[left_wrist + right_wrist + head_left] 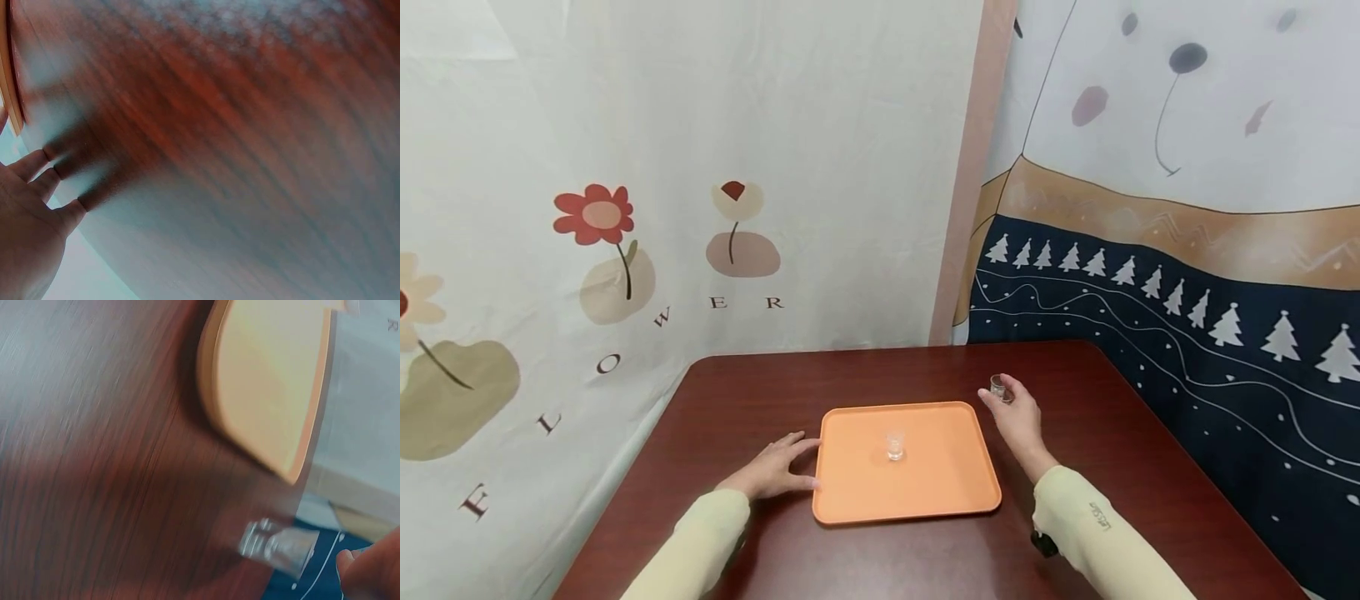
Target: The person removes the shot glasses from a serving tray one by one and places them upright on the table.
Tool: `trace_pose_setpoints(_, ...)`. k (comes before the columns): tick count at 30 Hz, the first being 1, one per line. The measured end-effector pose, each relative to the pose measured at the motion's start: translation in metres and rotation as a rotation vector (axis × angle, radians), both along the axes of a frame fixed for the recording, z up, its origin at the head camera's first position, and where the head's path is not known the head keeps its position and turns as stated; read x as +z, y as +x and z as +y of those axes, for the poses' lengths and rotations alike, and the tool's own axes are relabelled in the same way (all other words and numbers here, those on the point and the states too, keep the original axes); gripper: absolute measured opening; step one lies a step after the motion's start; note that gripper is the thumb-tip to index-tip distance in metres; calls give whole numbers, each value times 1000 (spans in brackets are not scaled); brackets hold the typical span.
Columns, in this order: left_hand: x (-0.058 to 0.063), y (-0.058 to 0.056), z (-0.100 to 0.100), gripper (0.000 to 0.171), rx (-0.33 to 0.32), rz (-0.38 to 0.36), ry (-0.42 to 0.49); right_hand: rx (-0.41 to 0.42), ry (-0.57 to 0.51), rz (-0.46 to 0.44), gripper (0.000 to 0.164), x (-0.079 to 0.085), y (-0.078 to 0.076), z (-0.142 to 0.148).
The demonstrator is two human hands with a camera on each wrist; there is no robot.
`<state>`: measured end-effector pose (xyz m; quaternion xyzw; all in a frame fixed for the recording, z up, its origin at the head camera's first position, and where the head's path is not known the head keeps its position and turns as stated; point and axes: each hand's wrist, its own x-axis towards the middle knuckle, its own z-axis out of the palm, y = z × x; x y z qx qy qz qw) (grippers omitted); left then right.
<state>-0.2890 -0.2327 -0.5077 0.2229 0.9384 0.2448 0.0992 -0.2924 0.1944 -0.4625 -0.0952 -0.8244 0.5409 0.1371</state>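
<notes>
A small clear glass [895, 446] stands upright on the orange tray [857, 492]. My left hand [771, 468] is at the tray's left edge, thumb and forefinger spread against the rim; its other fingertips reach the tabletop in the left wrist view. Beyond the tray's right side, the thumb and forefinger of my right hand [1018, 418] stand around a second small clear glass [997, 387]. In the right wrist view this glass [278, 547] is upright and blurred, with a gap between its rim and the thumb [362, 569].
The tray lies on a dark reddish-brown wooden table [752, 383] with rounded far corners. Behind it hangs a pale cloth [850, 167] with flower prints. A dark blue cloth [1075, 300] with white trees borders the right side.
</notes>
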Motion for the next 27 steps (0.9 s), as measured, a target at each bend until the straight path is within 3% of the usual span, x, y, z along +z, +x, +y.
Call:
trace_pose_setpoints(12,0,1,-1,82,13,-15,1,174,-84,64,55,-16,1,-66)
trace_pose_setpoints(21,1,1,-2,81,-9,1,3,358,-28,-17,62,-33,12,-107)
trace_pose_setpoints(27,-1,1,-2,82,-6,-4,3,390,-15,-55,66,-44,15,-115)
